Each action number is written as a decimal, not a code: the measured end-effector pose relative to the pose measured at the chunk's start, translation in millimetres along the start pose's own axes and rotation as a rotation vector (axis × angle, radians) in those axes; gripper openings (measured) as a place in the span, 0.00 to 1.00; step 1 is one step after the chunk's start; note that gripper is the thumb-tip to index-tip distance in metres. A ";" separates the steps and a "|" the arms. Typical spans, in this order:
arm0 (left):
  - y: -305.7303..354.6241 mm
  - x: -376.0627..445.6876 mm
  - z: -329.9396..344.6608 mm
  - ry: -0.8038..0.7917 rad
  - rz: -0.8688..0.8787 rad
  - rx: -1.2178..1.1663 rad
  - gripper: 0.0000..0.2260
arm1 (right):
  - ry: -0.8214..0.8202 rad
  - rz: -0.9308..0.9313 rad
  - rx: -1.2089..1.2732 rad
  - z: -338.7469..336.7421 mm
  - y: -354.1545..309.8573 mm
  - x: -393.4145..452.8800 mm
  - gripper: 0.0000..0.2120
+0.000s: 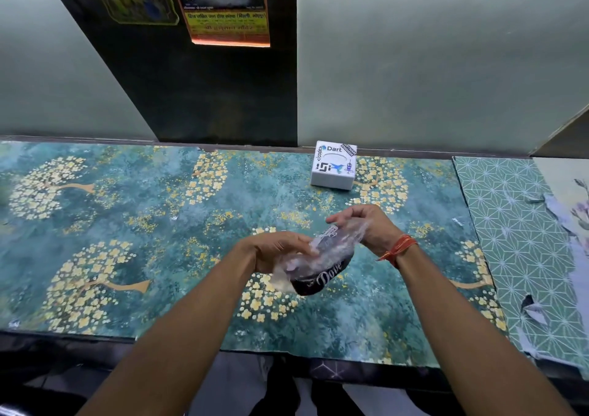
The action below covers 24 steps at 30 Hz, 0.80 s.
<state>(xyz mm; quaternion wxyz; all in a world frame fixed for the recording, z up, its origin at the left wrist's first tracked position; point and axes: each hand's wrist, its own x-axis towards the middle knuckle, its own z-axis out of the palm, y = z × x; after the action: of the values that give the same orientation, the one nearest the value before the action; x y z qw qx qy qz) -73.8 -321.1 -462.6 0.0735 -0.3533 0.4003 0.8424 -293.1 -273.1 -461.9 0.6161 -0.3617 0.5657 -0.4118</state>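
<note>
A clear plastic bag with a dark item marked "Dove" inside hangs above the table between both hands. My left hand grips the bag's left side, fingers curled round the plastic. My right hand holds the bag's upper right end, fingers bent over it; a red-orange thread is tied round that wrist. The plastic hides most of the dark item.
The table has a teal cover with yellow flower trees. A white box with stickers stands at the back, right of centre. Torn patterned sheets lie at the right. A wall with posters rises behind.
</note>
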 end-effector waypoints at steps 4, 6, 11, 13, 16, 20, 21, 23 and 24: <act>-17.9 21.2 10.3 0.271 0.109 -0.135 0.11 | 0.134 0.225 0.201 -3.2 17.1 -13.7 0.16; -30.3 30.3 21.4 0.450 0.156 -0.167 0.13 | 0.075 0.328 0.225 -3.6 30.1 -26.8 0.26; -57.1 48.7 47.3 0.608 0.194 -0.231 0.14 | 0.201 0.209 0.072 5.9 53.1 -45.9 0.15; -66.7 52.9 55.9 0.609 0.197 -0.273 0.11 | 0.307 0.110 -0.036 3.9 64.8 -47.5 0.17; -87.9 56.9 74.0 0.585 0.224 -0.348 0.11 | 0.342 -0.026 -0.098 5.4 89.7 -68.9 0.10; -120.9 55.8 96.5 0.529 0.273 -0.405 0.14 | 0.357 -0.037 0.056 20.6 107.6 -123.2 0.09; -129.5 54.7 102.3 0.512 0.258 -0.399 0.16 | 0.338 -0.044 0.083 22.4 110.4 -138.8 0.13; -150.3 53.5 114.5 0.498 0.216 -0.386 0.15 | 0.251 -0.072 0.146 25.1 116.1 -176.4 0.17; -161.0 50.8 122.5 0.503 0.189 -0.406 0.14 | 0.209 -0.112 0.120 26.0 120.1 -196.8 0.20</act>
<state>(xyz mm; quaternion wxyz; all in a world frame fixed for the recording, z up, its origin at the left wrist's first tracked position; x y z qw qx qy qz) -111.6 -132.5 -543.3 -0.1781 -0.5187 0.2608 0.7945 -259.5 -45.3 -490.2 0.5505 -0.3103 0.5800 -0.5141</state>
